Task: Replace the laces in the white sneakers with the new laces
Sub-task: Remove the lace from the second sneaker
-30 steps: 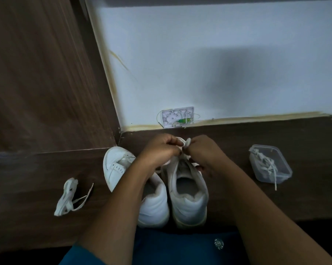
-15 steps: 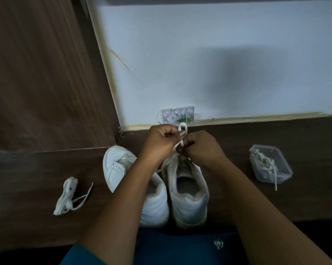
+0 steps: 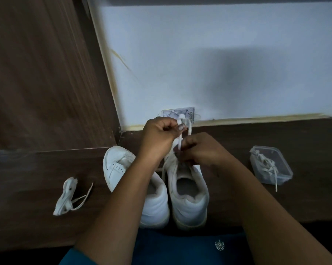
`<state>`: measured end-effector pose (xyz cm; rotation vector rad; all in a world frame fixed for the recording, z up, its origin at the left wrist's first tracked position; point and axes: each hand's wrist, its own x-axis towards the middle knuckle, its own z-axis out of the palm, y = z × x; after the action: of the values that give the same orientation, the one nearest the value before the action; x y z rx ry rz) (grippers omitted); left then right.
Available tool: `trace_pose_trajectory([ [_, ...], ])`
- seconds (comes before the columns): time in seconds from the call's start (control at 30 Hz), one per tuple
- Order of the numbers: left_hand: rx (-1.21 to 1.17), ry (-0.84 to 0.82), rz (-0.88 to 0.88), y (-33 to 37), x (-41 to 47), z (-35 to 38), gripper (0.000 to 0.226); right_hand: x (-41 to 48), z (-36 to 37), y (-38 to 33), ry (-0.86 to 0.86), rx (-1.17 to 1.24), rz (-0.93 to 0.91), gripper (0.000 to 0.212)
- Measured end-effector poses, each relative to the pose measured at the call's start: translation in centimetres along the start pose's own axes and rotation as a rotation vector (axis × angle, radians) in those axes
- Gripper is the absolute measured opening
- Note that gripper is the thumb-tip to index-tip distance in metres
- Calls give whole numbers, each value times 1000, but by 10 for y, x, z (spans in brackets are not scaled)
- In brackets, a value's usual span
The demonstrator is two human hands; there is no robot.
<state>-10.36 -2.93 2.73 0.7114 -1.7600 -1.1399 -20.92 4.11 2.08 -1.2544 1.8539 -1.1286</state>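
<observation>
Two white sneakers stand side by side on the brown wooden desk, heels toward me. The left sneaker has bare eyelets. Over the right sneaker both hands work a white lace. My left hand pinches a raised loop of that lace above the toe. My right hand grips the lace lower, at the shoe's eyelets, hiding the tongue. A loose bundled lace lies on the desk at the left.
A clear plastic box holding another white lace sits at the right. A small card leans against the white wall behind the shoes. A wooden side panel rises at the left. My blue clothing is at the desk's near edge.
My left hand has risen away from the shoe, drawing the lace loop up and out. My right hand stays low on the right sneaker's eyelets.
</observation>
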Motion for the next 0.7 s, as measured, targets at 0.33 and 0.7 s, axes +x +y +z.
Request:
trace_pose_trajectory([
  [0.33,344,-365,-136,-24,-4,-6,31,2,0,-9,390,554,-91,24],
  [0.7,-27,-110,-153,-10,-3,2,17,2,6,1,92,-207,-50,15],
])
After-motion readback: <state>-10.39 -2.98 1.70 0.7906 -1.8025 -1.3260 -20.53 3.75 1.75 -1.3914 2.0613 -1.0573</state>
